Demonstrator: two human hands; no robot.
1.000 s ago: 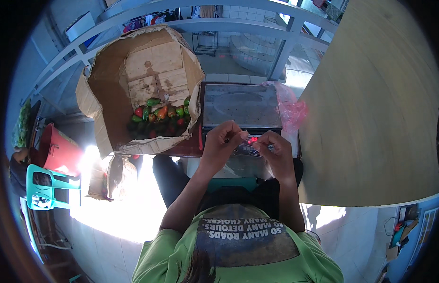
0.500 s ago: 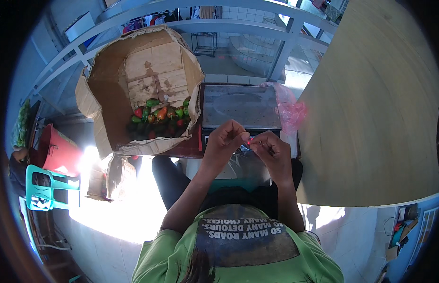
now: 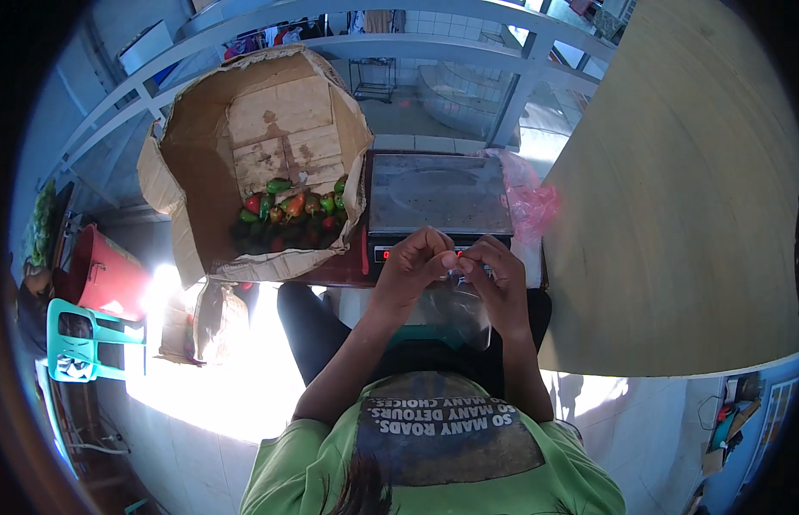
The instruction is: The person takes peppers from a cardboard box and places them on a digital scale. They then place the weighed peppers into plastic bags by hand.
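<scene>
Thin, see-through plastic bag (image 3: 470,314), pinched at its far end in the grip of left hand (image 3: 423,259) and right hand (image 3: 494,268), hanging nearer than the scale (image 3: 440,196), lengthwise toward near right.

- Head view: fisheye on the wearer's head, left one of a side-by-side pair; picture upright, unmirrored.
- Faces steeply down; green shirt (image 3: 288,468) fills the lower edge, close to the lens, forearms (image 3: 346,371) running up from it.
- Left hand (image 3: 408,268) and right hand (image 3: 501,281) near, just right of centre.
- Scale (image 3: 438,193) beyond them, seen from above; cardboard box (image 3: 193,142) upper left, looked into.
- Railing (image 3: 416,43) across top, farther off, bowed by lens.
- Wooden panel (image 3: 674,215) takes much of right side.
- Floor (image 3: 219,438) well below; black rim closes both sides.
</scene>
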